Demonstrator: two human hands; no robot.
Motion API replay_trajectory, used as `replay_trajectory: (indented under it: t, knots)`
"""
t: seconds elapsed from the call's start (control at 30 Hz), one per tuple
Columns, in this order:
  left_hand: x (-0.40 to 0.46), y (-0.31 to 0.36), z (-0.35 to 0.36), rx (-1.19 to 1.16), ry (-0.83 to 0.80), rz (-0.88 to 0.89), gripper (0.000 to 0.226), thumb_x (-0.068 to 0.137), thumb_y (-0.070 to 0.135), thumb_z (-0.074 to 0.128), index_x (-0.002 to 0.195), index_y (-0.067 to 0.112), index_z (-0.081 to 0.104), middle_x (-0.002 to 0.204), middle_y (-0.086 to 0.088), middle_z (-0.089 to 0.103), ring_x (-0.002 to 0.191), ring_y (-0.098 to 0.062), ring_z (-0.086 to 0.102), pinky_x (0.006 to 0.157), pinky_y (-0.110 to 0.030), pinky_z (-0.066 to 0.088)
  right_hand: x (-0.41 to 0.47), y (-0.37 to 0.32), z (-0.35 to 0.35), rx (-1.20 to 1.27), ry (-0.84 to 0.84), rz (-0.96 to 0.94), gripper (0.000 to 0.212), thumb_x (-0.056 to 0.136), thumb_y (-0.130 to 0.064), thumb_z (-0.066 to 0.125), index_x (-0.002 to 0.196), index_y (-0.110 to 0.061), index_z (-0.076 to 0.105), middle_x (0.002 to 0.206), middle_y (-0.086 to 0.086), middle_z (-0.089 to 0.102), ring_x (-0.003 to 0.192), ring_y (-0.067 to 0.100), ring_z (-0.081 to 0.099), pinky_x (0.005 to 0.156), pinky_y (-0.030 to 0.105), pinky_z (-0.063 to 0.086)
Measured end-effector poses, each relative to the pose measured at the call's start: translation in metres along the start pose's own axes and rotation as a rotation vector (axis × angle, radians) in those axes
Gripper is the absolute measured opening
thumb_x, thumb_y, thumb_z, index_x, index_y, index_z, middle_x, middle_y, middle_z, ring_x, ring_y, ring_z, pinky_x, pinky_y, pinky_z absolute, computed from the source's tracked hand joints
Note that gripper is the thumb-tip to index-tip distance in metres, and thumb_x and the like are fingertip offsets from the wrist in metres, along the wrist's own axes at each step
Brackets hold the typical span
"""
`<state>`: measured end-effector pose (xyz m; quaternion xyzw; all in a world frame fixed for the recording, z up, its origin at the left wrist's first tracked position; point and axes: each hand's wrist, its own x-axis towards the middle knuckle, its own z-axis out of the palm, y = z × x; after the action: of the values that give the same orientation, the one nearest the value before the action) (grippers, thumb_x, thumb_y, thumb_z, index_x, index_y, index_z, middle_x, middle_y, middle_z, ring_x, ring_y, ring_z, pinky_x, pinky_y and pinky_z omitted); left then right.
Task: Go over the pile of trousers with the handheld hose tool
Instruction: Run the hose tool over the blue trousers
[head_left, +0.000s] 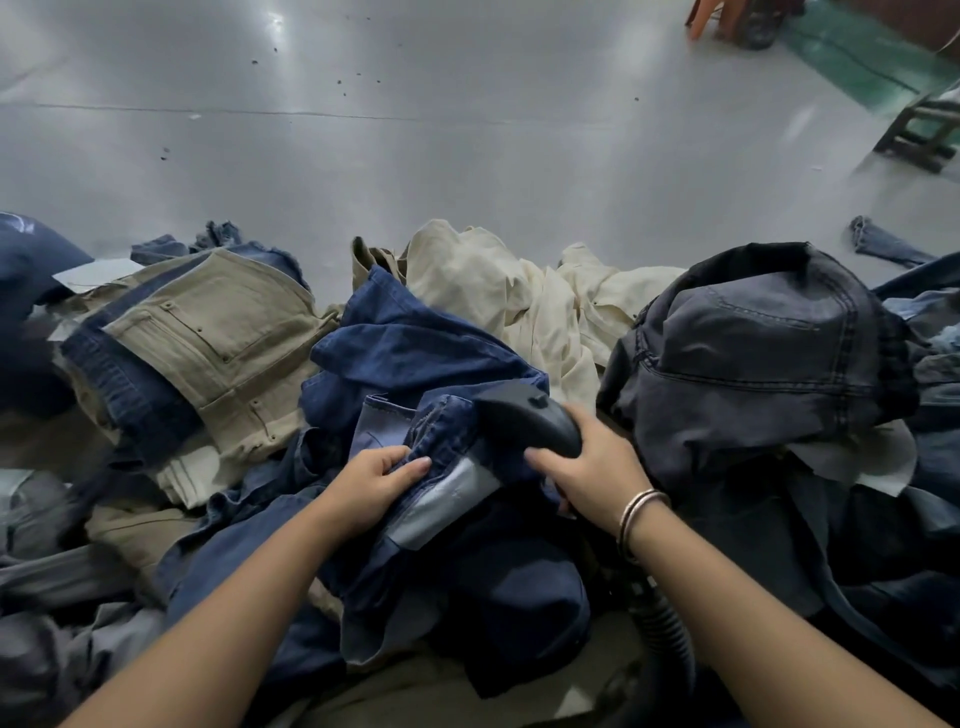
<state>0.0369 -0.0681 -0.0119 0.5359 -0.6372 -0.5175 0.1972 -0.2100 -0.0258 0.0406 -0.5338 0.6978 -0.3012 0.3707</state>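
Now right hand (587, 467) fingers round hose tool (530, 421) — left hand (374, 480) pinching blue trousers (415, 358)

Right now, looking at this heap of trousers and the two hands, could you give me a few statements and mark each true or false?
1. The right hand grips the black plastic hose tool. True.
2. The left hand lies flat and holds nothing. False: it pinches the dark blue denim trousers by a folded edge.
3. The khaki cotton trousers with riveted pockets lie left of the blue pair. True.
4. The cream trousers are under the tool's head. False: they lie farther back in the pile, and the head sits against the blue denim.
5. Thin metal bangles circle the right wrist. True.
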Motion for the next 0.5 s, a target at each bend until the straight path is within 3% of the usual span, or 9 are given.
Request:
replay_trajectory:
  t: [0.07, 0.2, 0.23, 0.3, 0.33, 0.37, 0.4, 0.43, 0.5]
  knots:
    - [-0.002, 0.001, 0.0, 0.043, 0.005, 0.013, 0.033, 0.096, 0.024, 0.056, 0.092, -0.009, 0.063, 0.078, -0.011, 0.061, 0.075, -0.017, 0.054, 0.072, -0.033, 0.042, 0.007, -0.001, -0.007, -0.017, 0.089, -0.007, 0.035, 0.078, -0.031, 0.073, 0.109, -0.028, 0.057, 0.084, 0.001, 0.065, 0.076, 0.022, 0.062, 0.068, 0.029, 0.049]
    - [-0.008, 0.016, 0.032, 0.226, 0.263, 0.115, 0.022, 0.094, 0.023, 0.06, 0.094, 0.001, 0.062, 0.082, -0.011, 0.065, 0.079, -0.023, 0.059, 0.072, -0.033, 0.041, 0.009, -0.001, -0.03, 0.066, 0.188, -0.008, 0.025, 0.08, -0.028, 0.073, 0.097, -0.028, 0.055, 0.072, -0.006, 0.062, 0.06, 0.013, 0.06, 0.06, 0.029, 0.052]
    - [-0.011, 0.023, 0.046, 0.252, 0.197, 0.133, 0.025, 0.094, 0.025, 0.06, 0.106, 0.004, 0.062, 0.092, -0.008, 0.068, 0.088, -0.023, 0.062, 0.078, -0.031, 0.042, 0.005, -0.001, -0.035, 0.083, 0.208, -0.018, 0.025, 0.079, -0.027, 0.073, 0.097, -0.029, 0.056, 0.073, -0.008, 0.062, 0.057, 0.007, 0.06, 0.056, 0.022, 0.05]
    - [-0.014, 0.034, 0.07, 0.35, -0.094, 0.176, 0.04, 0.095, 0.03, 0.057, 0.13, 0.012, 0.056, 0.117, -0.002, 0.067, 0.108, -0.016, 0.061, 0.09, -0.022, 0.042, -0.002, -0.003, -0.04, 0.092, 0.221, -0.035, 0.025, 0.079, -0.025, 0.073, 0.098, -0.03, 0.056, 0.074, -0.01, 0.063, 0.053, 0.001, 0.06, 0.047, 0.011, 0.044]
    - [-0.015, 0.037, 0.076, 0.387, -0.191, 0.225, 0.038, 0.096, 0.031, 0.055, 0.132, 0.016, 0.057, 0.119, 0.001, 0.067, 0.109, -0.011, 0.06, 0.092, -0.02, 0.042, -0.005, -0.003, -0.041, 0.102, 0.213, -0.034, 0.025, 0.08, -0.023, 0.073, 0.098, -0.028, 0.057, 0.074, -0.007, 0.063, 0.05, 0.001, 0.06, 0.044, 0.01, 0.043]
    - [-0.016, 0.04, 0.077, 0.371, -0.172, 0.282, 0.032, 0.096, 0.03, 0.054, 0.124, 0.018, 0.065, 0.113, 0.002, 0.07, 0.103, -0.009, 0.062, 0.09, -0.021, 0.045, -0.008, -0.002, -0.042, 0.123, 0.197, -0.028, 0.025, 0.08, -0.021, 0.073, 0.099, -0.026, 0.057, 0.073, -0.003, 0.064, 0.045, 0.002, 0.058, 0.042, 0.012, 0.043]
    - [-0.017, 0.044, 0.073, 0.313, -0.027, 0.325, 0.028, 0.094, 0.029, 0.054, 0.112, 0.017, 0.071, 0.103, 0.002, 0.072, 0.095, -0.011, 0.064, 0.085, -0.025, 0.048, -0.01, -0.001, -0.042, 0.146, 0.176, -0.017, 0.026, 0.081, -0.019, 0.073, 0.101, -0.024, 0.057, 0.072, 0.002, 0.063, 0.041, 0.004, 0.057, 0.04, 0.015, 0.044]
    - [-0.013, 0.043, 0.066, 0.233, 0.222, 0.347, 0.026, 0.091, 0.027, 0.054, 0.103, 0.015, 0.074, 0.097, 0.0, 0.071, 0.089, -0.014, 0.065, 0.081, -0.027, 0.049, -0.013, 0.001, -0.043, 0.162, 0.158, -0.005, 0.027, 0.081, -0.018, 0.073, 0.102, -0.023, 0.057, 0.073, 0.005, 0.063, 0.041, 0.006, 0.056, 0.04, 0.018, 0.044]
    - [0.001, 0.034, 0.047, 0.213, 0.729, 0.212, 0.024, 0.088, 0.021, 0.059, 0.109, 0.014, 0.069, 0.109, -0.005, 0.061, 0.1, -0.022, 0.058, 0.085, -0.033, 0.043, -0.017, 0.004, -0.043, 0.163, 0.138, 0.008, 0.03, 0.081, -0.019, 0.073, 0.106, -0.022, 0.057, 0.075, 0.005, 0.063, 0.042, 0.008, 0.057, 0.04, 0.019, 0.045]
